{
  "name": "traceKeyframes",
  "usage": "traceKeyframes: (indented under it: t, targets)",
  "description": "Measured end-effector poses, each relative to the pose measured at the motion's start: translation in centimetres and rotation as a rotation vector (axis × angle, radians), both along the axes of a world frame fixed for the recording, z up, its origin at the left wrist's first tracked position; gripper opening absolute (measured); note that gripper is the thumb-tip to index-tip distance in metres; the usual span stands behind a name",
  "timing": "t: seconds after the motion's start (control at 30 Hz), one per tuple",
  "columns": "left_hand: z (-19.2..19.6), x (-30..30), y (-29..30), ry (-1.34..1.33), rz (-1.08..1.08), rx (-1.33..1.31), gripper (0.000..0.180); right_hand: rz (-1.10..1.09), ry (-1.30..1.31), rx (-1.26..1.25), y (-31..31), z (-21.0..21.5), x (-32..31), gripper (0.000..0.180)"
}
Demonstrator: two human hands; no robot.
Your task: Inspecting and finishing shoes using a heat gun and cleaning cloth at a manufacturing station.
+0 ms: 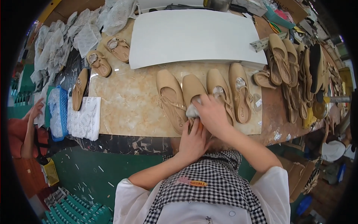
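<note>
Four beige square-toed mules lie in a row on the marbled tabletop, toes pointing away from me. My right hand (214, 114) is closed on a whitish crumpled wad (192, 111) at the opening of the second mule (193, 87) from the left. My left hand (192, 141) grips the same mule's heel end, which its fingers mostly hide. On its left lies another mule (167, 84). To the right, a third mule (215, 79) and a fourth mule (236, 74) have clear or whitish crumpled stuffing inside.
A large white board (197, 37) lies behind the row. At left are several loose shoes, patterned wrapping sheets (84, 117), a blue basket (59, 112) and a heap of crumpled tissue (56, 44). More shoes (281, 59) pile up at right. Another person's hand (36, 109) shows far left.
</note>
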State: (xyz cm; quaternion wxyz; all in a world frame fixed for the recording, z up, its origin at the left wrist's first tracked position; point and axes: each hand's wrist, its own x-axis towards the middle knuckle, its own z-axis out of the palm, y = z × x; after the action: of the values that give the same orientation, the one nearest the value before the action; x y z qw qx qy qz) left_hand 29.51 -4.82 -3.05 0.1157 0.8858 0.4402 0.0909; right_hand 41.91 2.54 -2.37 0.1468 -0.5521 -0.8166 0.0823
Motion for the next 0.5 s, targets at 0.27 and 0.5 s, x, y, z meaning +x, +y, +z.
traceKeyframes:
  t: [0.27,0.5]
  targets:
    - [-0.6,0.2,0.5,0.045,0.019,0.035,0.065,0.054,0.436,-0.166,2.7,2.1,1.6,0.042]
    - [2.3,-1.3,8.6,-0.110,-0.175,0.237,0.046,-0.166,0.199,-0.015,4.1,0.2,1.5,0.043]
